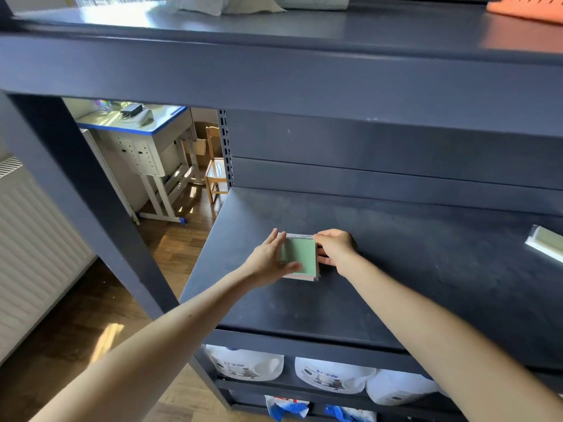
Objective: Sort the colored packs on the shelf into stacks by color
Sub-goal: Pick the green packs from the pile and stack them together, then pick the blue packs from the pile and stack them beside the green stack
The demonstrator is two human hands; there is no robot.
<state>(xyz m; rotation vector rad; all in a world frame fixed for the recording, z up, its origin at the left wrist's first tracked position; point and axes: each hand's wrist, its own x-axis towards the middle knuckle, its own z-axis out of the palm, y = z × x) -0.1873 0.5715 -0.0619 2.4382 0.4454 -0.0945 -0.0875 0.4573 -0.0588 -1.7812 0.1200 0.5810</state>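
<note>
A stack of flat packs (pixel 303 254) lies on the dark blue shelf (pixel 411 284), left of its middle. Its top pack is light green; thin red and pale edges show along the front side beneath it. My left hand (pixel 269 260) clasps the stack's left side, thumb resting on the green top. My right hand (pixel 333 246) grips the stack's right side and far corner with curled fingers. Another pale green pack (pixel 547 243) lies alone at the shelf's right edge, partly cut off by the frame.
The upper shelf holds an orange basket (pixel 530 7) and white bags (pixel 225 3). White jugs (pixel 332 374) sit on the shelf below. Beyond the left upright stand a desk (pixel 143 138), a wooden chair (pixel 214 166) and a radiator (pixel 33 245).
</note>
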